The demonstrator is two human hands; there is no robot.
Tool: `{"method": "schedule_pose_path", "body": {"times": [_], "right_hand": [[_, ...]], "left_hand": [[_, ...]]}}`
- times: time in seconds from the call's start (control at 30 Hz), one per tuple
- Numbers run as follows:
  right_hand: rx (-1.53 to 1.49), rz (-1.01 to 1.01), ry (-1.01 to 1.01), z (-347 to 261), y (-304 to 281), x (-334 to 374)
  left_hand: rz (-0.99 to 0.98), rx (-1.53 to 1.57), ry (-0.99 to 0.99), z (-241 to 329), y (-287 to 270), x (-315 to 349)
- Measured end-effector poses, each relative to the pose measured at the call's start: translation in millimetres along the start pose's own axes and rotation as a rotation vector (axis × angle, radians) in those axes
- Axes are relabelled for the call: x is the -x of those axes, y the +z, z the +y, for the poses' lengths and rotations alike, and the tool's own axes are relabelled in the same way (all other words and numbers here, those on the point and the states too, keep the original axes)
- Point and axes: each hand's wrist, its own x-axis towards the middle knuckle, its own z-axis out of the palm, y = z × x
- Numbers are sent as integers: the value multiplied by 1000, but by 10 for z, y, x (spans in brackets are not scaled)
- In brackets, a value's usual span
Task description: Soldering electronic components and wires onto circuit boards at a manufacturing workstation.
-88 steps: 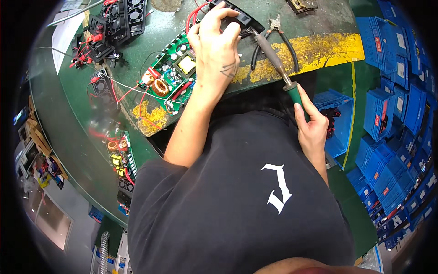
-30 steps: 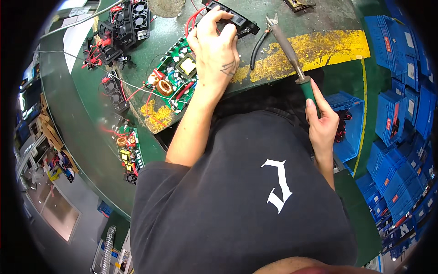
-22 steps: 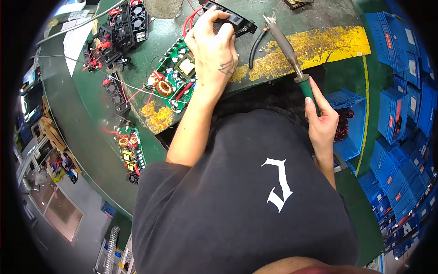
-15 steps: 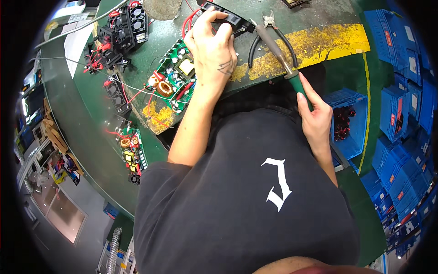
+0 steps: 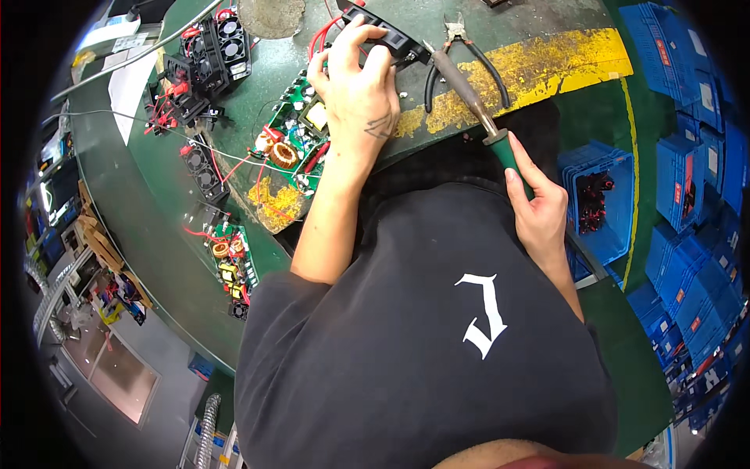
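With its fingers curled over it, my left hand (image 5: 361,94) grips a black panel (image 5: 398,39) that has red wires running from its left end. Partly under that hand and wrist lies a green circuit board (image 5: 305,176) with a copper coil (image 5: 283,155) and a yellow-wrapped transformer. My right hand (image 5: 541,205) is closed round the green handle of a soldering iron (image 5: 466,87). The iron points up and left, its tip close to the panel's right end; whether they touch I cannot tell. Black-handled cutting pliers (image 5: 459,59) lie on the bench behind the iron.
Several black fan assemblies (image 5: 209,51) with red wires stand at the far left. Another circuit board (image 5: 230,262) lies left of my arm. A worn yellow strip (image 5: 562,59) marks the green bench. Right of me are a blue crate (image 5: 605,203) of dark parts and stacked blue bins (image 5: 680,164).
The view has shifted slightly. Both hands keep their hold, and the iron's tip stays near the panel's right end.
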Motion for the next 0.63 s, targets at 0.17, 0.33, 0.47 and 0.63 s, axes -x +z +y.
{"method": "schedule_pose_path", "body": {"times": [0.17,0.33,0.47,0.63], "right_hand": [[32,16,25,62,-13,-18],[51,122,-16,64,-33,-5],[82,69,-166,0,-185,110],[154,-77,54,-151,-132,145]], "left_hand": [[-14,73,-25,2,0,-30],[-36,30,-17,13,-11,-14],[-35,32,-20,14,-21,-10],[-43,22,13,12,-32,-7]]}}
